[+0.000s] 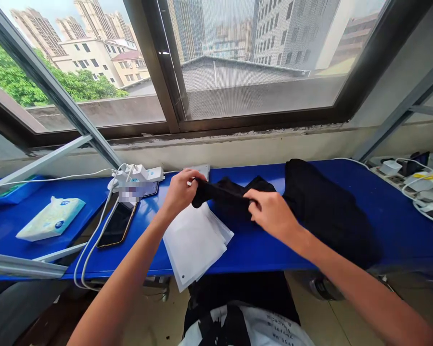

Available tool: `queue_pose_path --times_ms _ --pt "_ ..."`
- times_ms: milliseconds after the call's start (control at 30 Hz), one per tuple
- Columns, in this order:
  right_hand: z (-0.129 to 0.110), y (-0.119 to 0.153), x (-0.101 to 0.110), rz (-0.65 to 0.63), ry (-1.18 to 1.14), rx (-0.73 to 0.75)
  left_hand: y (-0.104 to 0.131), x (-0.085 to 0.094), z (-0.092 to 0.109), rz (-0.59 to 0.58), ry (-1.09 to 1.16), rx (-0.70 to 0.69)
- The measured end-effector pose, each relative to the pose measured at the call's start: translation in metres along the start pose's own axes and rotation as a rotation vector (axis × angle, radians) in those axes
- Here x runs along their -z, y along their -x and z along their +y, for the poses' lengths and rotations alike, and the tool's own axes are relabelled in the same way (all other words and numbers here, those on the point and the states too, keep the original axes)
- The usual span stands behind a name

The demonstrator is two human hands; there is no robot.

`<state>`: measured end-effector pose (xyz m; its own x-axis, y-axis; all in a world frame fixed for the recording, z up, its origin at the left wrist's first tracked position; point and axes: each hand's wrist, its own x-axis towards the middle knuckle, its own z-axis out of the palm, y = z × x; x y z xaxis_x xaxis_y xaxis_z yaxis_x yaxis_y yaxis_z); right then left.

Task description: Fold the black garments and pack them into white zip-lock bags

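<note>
A black cloth is stretched between my two hands above the blue table. My left hand pinches its left end, with the fingers closed. Further right, my right hand grips the cloth's edge between thumb and fingers. Below and left of the cloth lie white translucent sheets or bags, their lower corner hanging over the table's front edge. A larger dark garment rests on the table right of my right hand; whether it joins the held cloth cannot be made out.
On the blue table, a phone and white power strip with cables sit left. A tissue pack lies farther left. Chargers stand at the right. Metal posts rise before the window.
</note>
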<state>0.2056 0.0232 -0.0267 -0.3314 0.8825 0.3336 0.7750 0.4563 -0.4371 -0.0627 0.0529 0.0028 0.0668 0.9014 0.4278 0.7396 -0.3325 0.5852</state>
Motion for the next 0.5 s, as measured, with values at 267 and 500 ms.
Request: queue_pose_path --times_ms 267,500 --pt "0.007 -0.058 0.127 0.589 0.467 -0.109 -0.082 0.038 0.070 -0.013 -0.014 0.040" --pt "-0.004 -0.075 0.199 0.497 0.031 -0.154 -0.116 0.092 0.141 -0.059 0.401 0.101"
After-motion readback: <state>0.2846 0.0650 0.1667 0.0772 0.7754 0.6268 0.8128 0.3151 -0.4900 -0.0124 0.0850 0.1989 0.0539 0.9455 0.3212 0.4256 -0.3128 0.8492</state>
